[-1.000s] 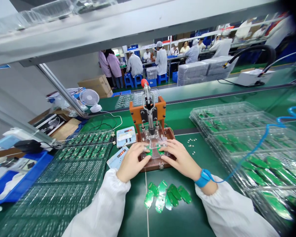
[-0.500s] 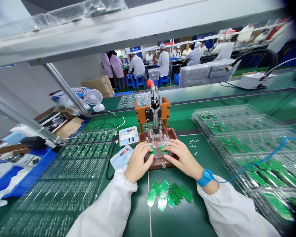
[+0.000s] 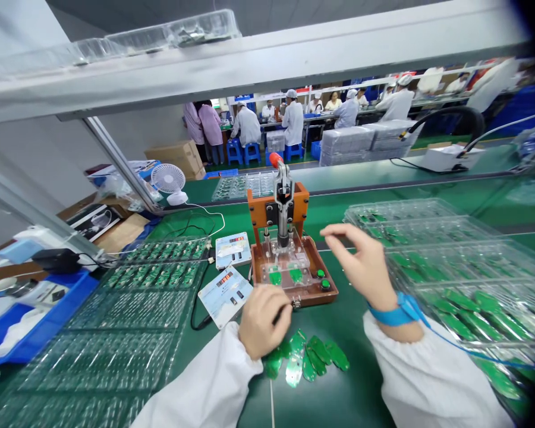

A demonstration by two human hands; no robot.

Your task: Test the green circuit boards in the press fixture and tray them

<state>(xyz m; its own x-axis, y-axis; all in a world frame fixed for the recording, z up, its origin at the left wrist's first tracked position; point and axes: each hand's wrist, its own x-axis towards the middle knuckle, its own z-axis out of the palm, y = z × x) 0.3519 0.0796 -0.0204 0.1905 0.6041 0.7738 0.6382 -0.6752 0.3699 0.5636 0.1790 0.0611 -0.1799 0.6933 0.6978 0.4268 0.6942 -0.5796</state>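
Lifting off the press jig (image 3: 283, 238), the hands are parting: the right hand (image 3: 361, 261) is raised, fingertips nearly pinched, and the curled left hand (image 3: 265, 321) is nearing the wooden tray's (image 3: 294, 299) front edge, while two green circuit boards (image 3: 285, 274) are sitting uncovered in the jig.

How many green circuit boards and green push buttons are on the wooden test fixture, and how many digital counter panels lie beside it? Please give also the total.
Green circuit boards on the wooden test fixture: 2
Green push buttons: 2
Digital counter panels: 2
Total: 6
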